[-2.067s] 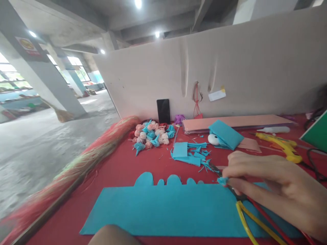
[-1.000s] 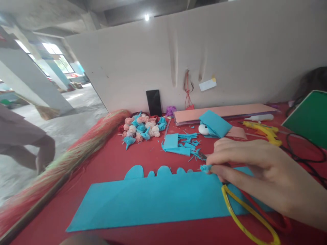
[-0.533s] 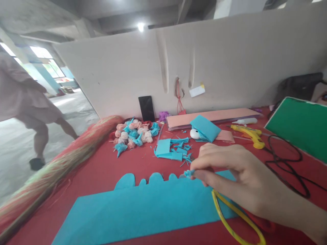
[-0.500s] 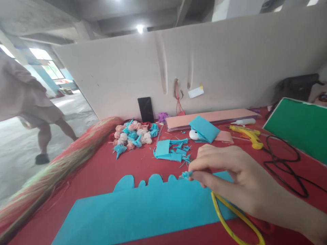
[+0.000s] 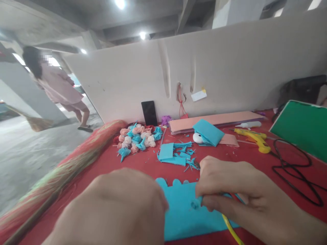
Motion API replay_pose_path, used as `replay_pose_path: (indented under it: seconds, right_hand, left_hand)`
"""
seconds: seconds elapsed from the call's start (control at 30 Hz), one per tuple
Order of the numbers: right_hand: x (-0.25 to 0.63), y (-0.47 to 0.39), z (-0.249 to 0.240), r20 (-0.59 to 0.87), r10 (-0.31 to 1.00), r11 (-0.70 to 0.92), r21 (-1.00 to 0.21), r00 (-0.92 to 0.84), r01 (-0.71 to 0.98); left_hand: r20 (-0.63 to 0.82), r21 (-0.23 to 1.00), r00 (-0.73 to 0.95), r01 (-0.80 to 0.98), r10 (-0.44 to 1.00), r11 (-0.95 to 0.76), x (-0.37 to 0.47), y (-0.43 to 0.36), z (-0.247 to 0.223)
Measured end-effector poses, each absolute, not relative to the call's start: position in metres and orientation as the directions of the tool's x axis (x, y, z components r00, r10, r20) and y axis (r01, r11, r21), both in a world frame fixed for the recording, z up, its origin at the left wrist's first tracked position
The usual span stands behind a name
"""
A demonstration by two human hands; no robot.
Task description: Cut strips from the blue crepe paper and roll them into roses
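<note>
My right hand (image 5: 230, 190) pinches a small rolled blue paper flower (image 5: 195, 204) between thumb and fingers. It is held above a long sheet of blue crepe paper (image 5: 184, 217) on the table. Yellow-handled scissors (image 5: 230, 226) lie partly under that hand. Rounded blue paper petals (image 5: 161, 182) show along the sheet's far edge. My left hand (image 5: 114, 204) is close to the camera, back towards me and blurred. It covers the sheet's left part, and its fingers are hidden.
Finished paper roses (image 5: 138, 137) are piled at the back left. Blue paper scraps (image 5: 184, 149) lie mid-table. A yellow glue gun (image 5: 252, 137) with a black cable (image 5: 298, 173) is at the right. A phone (image 5: 149, 113) leans on the partition. A person (image 5: 60, 81) is beyond it.
My left hand has come into view from the lower left. My right hand has moved slightly down and right with the flower. The person at left is farther off.
</note>
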State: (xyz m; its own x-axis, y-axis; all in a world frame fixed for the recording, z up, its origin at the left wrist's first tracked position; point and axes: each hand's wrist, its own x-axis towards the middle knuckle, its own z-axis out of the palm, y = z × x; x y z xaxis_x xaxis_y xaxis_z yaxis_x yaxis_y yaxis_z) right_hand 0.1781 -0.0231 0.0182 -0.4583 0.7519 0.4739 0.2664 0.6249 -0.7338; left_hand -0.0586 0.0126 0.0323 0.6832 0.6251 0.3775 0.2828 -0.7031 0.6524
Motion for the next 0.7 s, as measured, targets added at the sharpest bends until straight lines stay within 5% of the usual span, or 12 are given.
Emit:
replay_pose_path:
  seconds: [0.17, 0.7]
  right_hand:
    - [0.176, -0.022, 0.018, 0.46, 0.728, 0.659, -0.675, -0.509, 0.331]
    - [0.176, -0.021, 0.011, 0.346, 0.687, 0.688, -0.592, -0.639, 0.42]
  left_hand:
    - [0.464, 0.639, 0.674, 0.195, 0.576, -0.744, -0.047, -0.001, 0.044]
    - [0.265, 0.717, 0.777, 0.237, 0.57, -0.656, -0.033, 0.004, 0.033]
